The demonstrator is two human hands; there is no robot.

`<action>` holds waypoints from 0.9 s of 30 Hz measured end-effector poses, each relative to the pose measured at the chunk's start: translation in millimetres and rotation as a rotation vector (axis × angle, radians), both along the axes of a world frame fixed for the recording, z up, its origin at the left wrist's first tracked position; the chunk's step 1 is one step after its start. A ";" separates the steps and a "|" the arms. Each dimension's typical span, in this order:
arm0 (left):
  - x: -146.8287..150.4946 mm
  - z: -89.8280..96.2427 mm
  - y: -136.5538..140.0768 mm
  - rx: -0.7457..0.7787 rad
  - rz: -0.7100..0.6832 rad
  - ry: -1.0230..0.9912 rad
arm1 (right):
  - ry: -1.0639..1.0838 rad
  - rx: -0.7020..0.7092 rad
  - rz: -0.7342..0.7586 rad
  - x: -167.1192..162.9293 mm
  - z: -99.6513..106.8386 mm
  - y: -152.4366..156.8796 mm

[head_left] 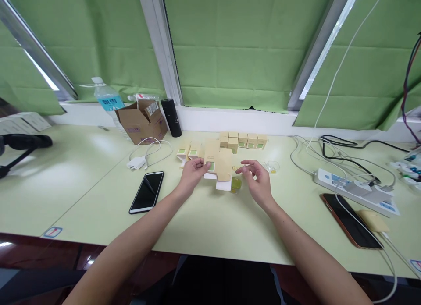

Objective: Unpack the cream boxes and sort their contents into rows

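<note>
L hand fingers pinch flat carton; R hand fingers half-open, empty.

Two hands in view, left hand and right hand. Two phones: black phone and red-edged phone. One flat carton blank. Folded small boxes in the back row: about six, count uncertain at this range. One brown shipping box, one water bottle, one black flask, one power strip, one white charger.
</note>
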State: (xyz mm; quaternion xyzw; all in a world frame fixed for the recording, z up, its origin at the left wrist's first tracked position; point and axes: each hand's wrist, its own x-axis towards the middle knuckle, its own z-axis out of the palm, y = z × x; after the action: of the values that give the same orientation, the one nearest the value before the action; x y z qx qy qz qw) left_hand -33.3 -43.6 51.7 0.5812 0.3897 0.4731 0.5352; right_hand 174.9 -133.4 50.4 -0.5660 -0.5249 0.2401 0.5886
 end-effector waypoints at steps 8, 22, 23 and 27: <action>-53.7 35.2 23.4 0.075 0.122 0.318 | -0.014 -0.006 -0.073 6.8 -1.0 4.1; -116.7 10.7 12.4 0.032 0.270 0.950 | -0.099 0.013 -0.051 8.3 -10.9 7.1; -115.5 9.9 12.4 0.026 0.266 0.983 | -0.105 0.011 -0.050 8.4 -11.2 7.0; -110.9 8.9 15.2 0.055 0.287 1.111 | -0.122 0.009 -0.048 8.2 -12.1 7.1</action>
State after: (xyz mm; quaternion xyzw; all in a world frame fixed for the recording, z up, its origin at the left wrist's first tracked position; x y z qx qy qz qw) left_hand -144.2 -28.4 60.5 0.6976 0.6751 0.1742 0.1653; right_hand 183.1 -126.3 38.3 -0.5893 -0.5472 0.1888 0.5636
